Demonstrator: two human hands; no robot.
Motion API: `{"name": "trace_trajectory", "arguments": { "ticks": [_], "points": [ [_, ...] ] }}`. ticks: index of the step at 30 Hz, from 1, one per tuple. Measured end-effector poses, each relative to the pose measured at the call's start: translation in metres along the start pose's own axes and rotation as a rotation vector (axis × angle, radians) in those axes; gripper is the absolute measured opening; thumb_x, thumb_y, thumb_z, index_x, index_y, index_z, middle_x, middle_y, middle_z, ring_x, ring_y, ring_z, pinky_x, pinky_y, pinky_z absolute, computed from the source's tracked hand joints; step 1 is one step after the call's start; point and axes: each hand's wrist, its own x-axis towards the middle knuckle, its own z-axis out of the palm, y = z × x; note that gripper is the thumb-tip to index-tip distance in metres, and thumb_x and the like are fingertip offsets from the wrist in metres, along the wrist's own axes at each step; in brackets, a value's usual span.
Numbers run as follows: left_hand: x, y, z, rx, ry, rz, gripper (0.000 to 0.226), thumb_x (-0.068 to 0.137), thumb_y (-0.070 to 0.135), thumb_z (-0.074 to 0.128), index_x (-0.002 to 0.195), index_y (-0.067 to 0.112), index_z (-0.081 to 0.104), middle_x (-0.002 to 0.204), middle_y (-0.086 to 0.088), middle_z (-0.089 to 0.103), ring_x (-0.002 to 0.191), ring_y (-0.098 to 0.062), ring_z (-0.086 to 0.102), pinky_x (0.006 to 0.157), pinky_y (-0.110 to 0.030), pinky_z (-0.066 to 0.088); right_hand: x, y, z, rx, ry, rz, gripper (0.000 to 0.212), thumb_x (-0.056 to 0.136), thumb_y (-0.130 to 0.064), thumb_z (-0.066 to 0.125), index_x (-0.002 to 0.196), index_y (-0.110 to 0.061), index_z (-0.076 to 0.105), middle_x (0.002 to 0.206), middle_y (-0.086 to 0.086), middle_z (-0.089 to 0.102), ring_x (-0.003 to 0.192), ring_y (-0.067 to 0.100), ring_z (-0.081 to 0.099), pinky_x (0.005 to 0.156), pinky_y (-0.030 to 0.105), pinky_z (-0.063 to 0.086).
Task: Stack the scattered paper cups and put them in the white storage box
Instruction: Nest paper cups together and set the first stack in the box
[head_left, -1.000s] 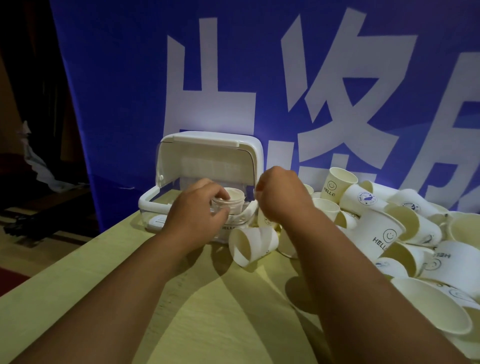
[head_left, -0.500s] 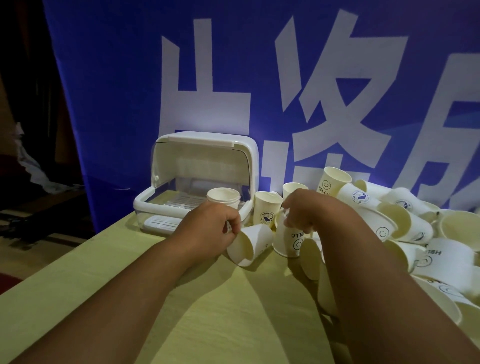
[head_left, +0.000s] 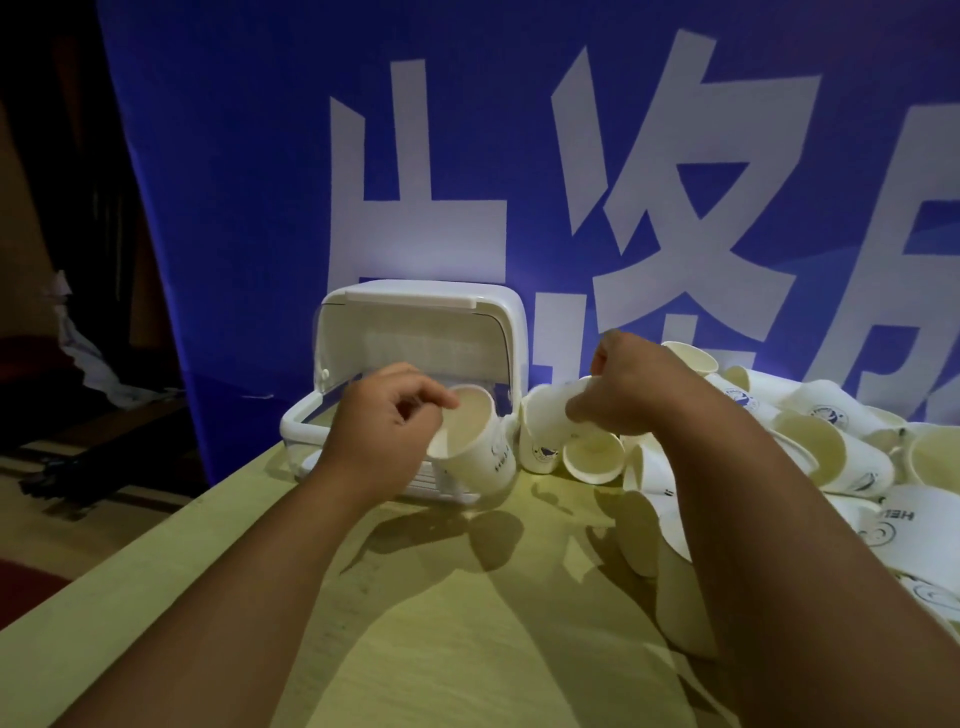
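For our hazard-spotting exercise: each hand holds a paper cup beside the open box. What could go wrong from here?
1. The left hand grips the left cup at its rim, tilted; it could slip or dent during nesting.
2. The right hand holds the right cup sideways; the two may misalign and jam.
3. The right forearm lies against the pile; a sweep could push cups off the table.

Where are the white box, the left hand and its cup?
white storage box (head_left: 410, 300): head view, lid's top strip.
left hand (head_left: 379, 426): head view, its back.
paper cup (head_left: 488, 467): head view, printed outer wall.
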Motion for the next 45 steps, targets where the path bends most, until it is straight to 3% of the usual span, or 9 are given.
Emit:
{"name": "trace_trajectory", "arguments": {
  "ticks": [5,9,15,19,22,26,30,39,45],
  "points": [
    [0.010,0.001,-0.015,-0.435,0.155,-0.154,0.024,0.086,0.031,0.061,0.093,0.018,0.079,0.092,-0.002,0.071,0.065,-0.011,0.065,0.047,-0.023,0.048,0.002,-0.005,-0.001,0.274,0.099,0.067,0.065,0.072,-0.027,0.085,0.123,-0.016,0.047,0.089,0.000,0.051,0.083,0.022,0.059,0.077,0.036,0.058],
    [0.015,-0.007,-0.019,-0.495,0.221,-0.173,0.043,0.081,0.056,0.066,0.108,0.023,0.074,0.106,-0.002,0.070,0.080,-0.019,0.074,0.057,-0.026,0.056,0.002,-0.010,0.004,0.435,0.145,0.108,0.073,0.070,-0.023,0.084,0.131,-0.015,0.045,0.107,0.004,0.051,0.098,0.027,0.060,0.081,0.041,0.059],
    [0.017,-0.023,-0.005,-0.201,0.295,-0.107,0.037,0.092,0.040,0.073,0.124,0.022,0.067,0.120,0.017,0.056,0.097,-0.012,0.072,0.079,-0.033,0.061,0.004,-0.029,0.026,0.741,0.158,0.085,0.059,0.068,-0.021,0.084,0.117,-0.019,0.052,0.115,0.010,0.056,0.103,0.029,0.058,0.083,0.045,0.058],
    [0.016,-0.033,0.004,0.102,0.254,0.022,0.003,0.098,0.028,0.066,0.101,0.028,0.067,0.115,0.007,0.058,0.094,0.001,0.060,0.074,-0.016,0.053,0.002,-0.040,0.042,0.907,0.179,0.043,0.063,0.065,-0.019,0.083,0.116,-0.023,0.046,0.111,0.005,0.056,0.095,0.021,0.058,0.071,0.034,0.055],
    [0.017,-0.036,0.013,0.243,0.171,0.087,0.009,0.101,0.020,0.060,0.095,0.026,0.061,0.116,0.007,0.052,0.089,-0.002,0.051,0.073,-0.010,0.039,0.000,-0.046,0.052,0.948,0.206,0.035,0.061,0.060,-0.034,0.077,0.112,-0.028,0.045,0.107,0.000,0.058,0.091,0.017,0.059,0.077,0.040,0.057],
    [0.019,-0.032,0.020,0.380,0.097,0.083,0.009,0.106,0.019,0.050,0.103,0.022,0.058,0.121,0.009,0.047,0.108,-0.016,0.050,0.077,-0.021,0.044,0.001,-0.053,0.061,1.027,0.212,0.048,0.058,0.062,-0.042,0.072,0.113,-0.028,0.050,0.114,0.004,0.057,0.097,0.020,0.059,0.084,0.042,0.058],
    [0.021,-0.026,0.017,0.460,0.061,0.077,0.017,0.105,0.014,0.046,0.114,0.015,0.060,0.131,-0.003,0.053,0.116,-0.025,0.051,0.086,-0.042,0.052,0.004,-0.055,0.069,1.037,0.258,-0.010,0.059,0.074,-0.036,0.078,0.123,-0.029,0.047,0.107,-0.005,0.060,0.094,0.014,0.060,0.079,0.032,0.057],
    [0.021,-0.024,0.010,0.760,-0.055,0.092,0.021,0.098,0.011,0.057,0.110,0.028,0.058,0.119,0.007,0.057,0.108,-0.020,0.048,0.086,-0.040,0.046,0.004,-0.056,0.071,0.932,0.437,-0.175,0.095,0.080,-0.030,0.080,0.145,-0.049,0.013,0.116,-0.013,0.047,0.087,0.004,0.056,0.064,0.012,0.040],
    [0.018,-0.031,0.009,0.539,-0.154,-0.093,0.008,0.103,0.031,0.054,0.106,0.039,0.056,0.105,0.010,0.059,0.093,-0.011,0.059,0.082,-0.039,0.055,0.004,-0.055,0.083,0.705,0.329,-0.254,0.072,0.085,-0.024,0.076,0.135,-0.043,0.028,0.124,-0.008,0.054,0.104,0.014,0.057,0.072,0.014,0.046]
  ]
}}
